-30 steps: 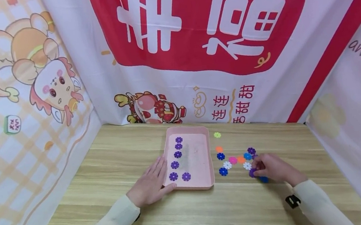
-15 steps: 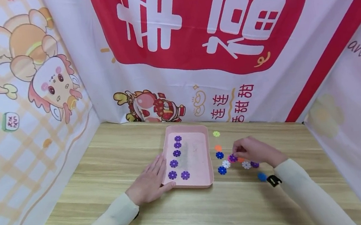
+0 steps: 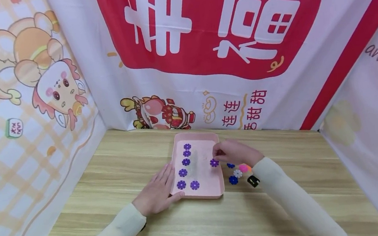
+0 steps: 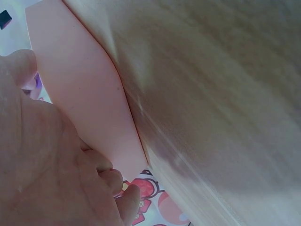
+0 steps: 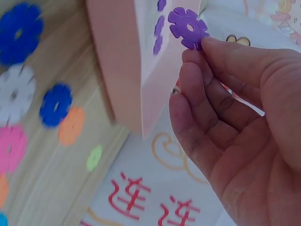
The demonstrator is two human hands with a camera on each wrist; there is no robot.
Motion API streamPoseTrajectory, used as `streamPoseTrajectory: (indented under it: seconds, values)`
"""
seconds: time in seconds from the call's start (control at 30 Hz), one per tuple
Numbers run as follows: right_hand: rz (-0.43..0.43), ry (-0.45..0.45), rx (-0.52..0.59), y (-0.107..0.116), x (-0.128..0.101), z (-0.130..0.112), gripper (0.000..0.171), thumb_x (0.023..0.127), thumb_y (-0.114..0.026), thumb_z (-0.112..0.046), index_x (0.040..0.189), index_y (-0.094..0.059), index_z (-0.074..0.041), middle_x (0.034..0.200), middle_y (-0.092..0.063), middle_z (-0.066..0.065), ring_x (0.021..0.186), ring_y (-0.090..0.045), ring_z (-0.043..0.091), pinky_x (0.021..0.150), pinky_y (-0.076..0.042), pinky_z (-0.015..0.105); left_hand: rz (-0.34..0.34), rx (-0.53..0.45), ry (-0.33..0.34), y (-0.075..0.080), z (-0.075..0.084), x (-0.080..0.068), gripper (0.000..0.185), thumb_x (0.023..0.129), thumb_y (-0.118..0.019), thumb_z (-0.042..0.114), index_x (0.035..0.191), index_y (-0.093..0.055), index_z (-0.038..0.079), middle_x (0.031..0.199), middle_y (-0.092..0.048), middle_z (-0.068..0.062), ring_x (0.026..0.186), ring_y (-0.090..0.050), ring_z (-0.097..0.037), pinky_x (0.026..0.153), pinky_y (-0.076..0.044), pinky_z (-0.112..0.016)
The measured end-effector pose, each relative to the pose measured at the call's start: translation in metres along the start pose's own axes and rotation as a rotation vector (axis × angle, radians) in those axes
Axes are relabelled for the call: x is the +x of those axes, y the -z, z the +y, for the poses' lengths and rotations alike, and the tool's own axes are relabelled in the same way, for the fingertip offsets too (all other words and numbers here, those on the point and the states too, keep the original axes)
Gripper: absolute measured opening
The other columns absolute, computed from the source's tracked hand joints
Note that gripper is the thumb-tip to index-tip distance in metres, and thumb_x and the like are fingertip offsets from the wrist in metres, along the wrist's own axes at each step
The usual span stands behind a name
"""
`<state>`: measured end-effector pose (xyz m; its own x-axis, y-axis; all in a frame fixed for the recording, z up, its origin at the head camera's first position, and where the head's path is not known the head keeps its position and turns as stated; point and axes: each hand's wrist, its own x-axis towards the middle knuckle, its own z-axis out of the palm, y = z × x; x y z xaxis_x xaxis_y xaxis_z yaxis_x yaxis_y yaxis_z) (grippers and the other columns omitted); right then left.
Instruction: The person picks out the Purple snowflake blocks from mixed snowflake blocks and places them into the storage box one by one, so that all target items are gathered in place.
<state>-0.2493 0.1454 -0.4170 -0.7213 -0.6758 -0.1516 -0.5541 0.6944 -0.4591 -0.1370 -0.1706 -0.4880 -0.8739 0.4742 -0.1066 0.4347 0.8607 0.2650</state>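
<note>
Fingertips of my right hand (image 3: pixel 233 152) pinch a purple snowflake disc (image 3: pixel 214 163) by its edge, over the right half of the pink tray (image 3: pixel 218 189). My left hand (image 3: pixel 157 193) lies flat with straight fingers against the tray's near-left side, holding nothing, just bracing the wall.

Six purple discs already lie in the tray: a column of five (image 3: pixel 186 162) down its left side and one more (image 3: pixel 194 185) beside the bottom of it. To do this well, I judge I should lower the disc until it sits flat on the tray floor before loosening the pinch, clear of the right wall, and keep the left hand pressing so the tray does not slide. Letting go from a height would likely make the light piece bounce or roll.

The head view shows the whole layout: the wooden table (image 3: pixel 117 169), the tray, and the loose discs to its right, a blue one (image 3: pixel 233 180), a white one (image 3: pixel 238 173) and a pink one (image 3: pixel 243 167), partly hidden by my sleeve. The right wrist view alone shows the grip plainly: the disc (image 5: pixel 188 27) is held at one edge by thumb and forefinger, its notched rim and centre hole visible, and an orange disc (image 5: pixel 71 125) and a light green one (image 5: pixel 94 157) also appear. The left wrist view shows only my palm (image 4: pixel 42 160) and the tray's outer wall (image 4: pixel 89 89).
</note>
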Motion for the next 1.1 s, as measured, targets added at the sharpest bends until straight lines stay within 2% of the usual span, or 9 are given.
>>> streamPoseTrajectory:
  seconds: [0.17, 0.37, 0.47, 0.6, 0.67, 0.87, 1.1]
  values:
    - [-0.048, 0.033, 0.049, -0.013, 0.023, -0.015, 0.009, 0.102, -0.070, -0.012, 0.095, -0.074, -0.011, 0.093, -0.076, 0.000, 0.088, -0.073, 0.019, 0.076, -0.061, 0.023, -0.001, -0.001, 0.001, 0.000, -0.001, 0.000, 0.093, 0.107, -0.044, 0.063, 0.167, -0.017, -0.002, 0.178, -0.008, -0.020, 0.166, -0.012, -0.039, 0.134, -0.021, -0.057]
    - [-0.105, 0.041, -0.025, -0.027, 0.048, -0.031, 0.006, 0.101, -0.072, -0.014, 0.097, -0.077, -0.013, 0.094, -0.078, -0.002, 0.083, -0.068, 0.008, 0.082, -0.060, 0.023, -0.002, 0.006, -0.002, -0.001, -0.002, 0.000, 0.093, 0.107, -0.043, 0.064, 0.167, -0.016, -0.002, 0.178, -0.009, -0.020, 0.166, -0.012, -0.039, 0.134, -0.021, -0.056]
    - [-0.126, 0.010, -0.016, -0.033, 0.057, -0.034, 0.007, 0.101, -0.072, -0.015, 0.098, -0.079, -0.013, 0.094, -0.078, -0.002, 0.085, -0.068, 0.008, 0.089, -0.061, 0.027, -0.002, 0.004, -0.003, -0.002, -0.003, 0.000, 0.094, 0.107, -0.042, 0.065, 0.167, -0.016, -0.002, 0.178, -0.008, -0.020, 0.166, -0.012, -0.038, 0.134, -0.021, -0.056]
    - [-0.158, -0.083, 0.094, -0.040, 0.064, -0.035, 0.011, 0.102, -0.071, -0.015, 0.099, -0.081, -0.014, 0.097, -0.078, -0.001, 0.092, -0.068, 0.015, 0.099, -0.059, 0.035, -0.009, 0.007, -0.002, -0.002, -0.003, 0.001, 0.095, 0.107, -0.040, 0.067, 0.167, -0.016, -0.001, 0.178, -0.008, -0.020, 0.166, -0.011, -0.038, 0.135, -0.021, -0.056]
    - [-0.166, -0.107, 0.110, -0.042, 0.067, -0.035, 0.011, 0.102, -0.071, -0.014, 0.099, -0.081, -0.015, 0.097, -0.077, -0.002, 0.093, -0.068, 0.015, 0.101, -0.058, 0.037, -0.011, 0.006, -0.003, -0.002, -0.003, 0.000, 0.095, 0.107, -0.040, 0.067, 0.167, -0.016, -0.002, 0.178, -0.008, -0.020, 0.166, -0.012, -0.038, 0.134, -0.021, -0.056]
    - [-0.170, -0.111, -0.010, -0.048, 0.074, -0.033, 0.009, 0.101, -0.073, -0.015, 0.100, -0.082, -0.018, 0.095, -0.077, -0.006, 0.092, -0.068, 0.009, 0.099, -0.060, 0.032, -0.005, 0.004, -0.001, -0.002, -0.002, 0.000, 0.094, 0.107, -0.044, 0.065, 0.167, -0.018, -0.002, 0.177, -0.010, -0.021, 0.166, -0.013, -0.039, 0.134, -0.022, -0.057]
    - [-0.162, -0.108, -0.030, -0.040, 0.069, -0.033, 0.008, 0.100, -0.074, -0.017, 0.104, -0.081, -0.017, 0.097, -0.077, -0.005, 0.091, -0.068, 0.009, 0.097, -0.060, 0.031, 0.016, -0.005, -0.007, -0.004, -0.002, -0.001, 0.093, 0.106, -0.047, 0.063, 0.167, -0.019, -0.003, 0.177, -0.011, -0.022, 0.165, -0.014, -0.040, 0.133, -0.023, -0.058]
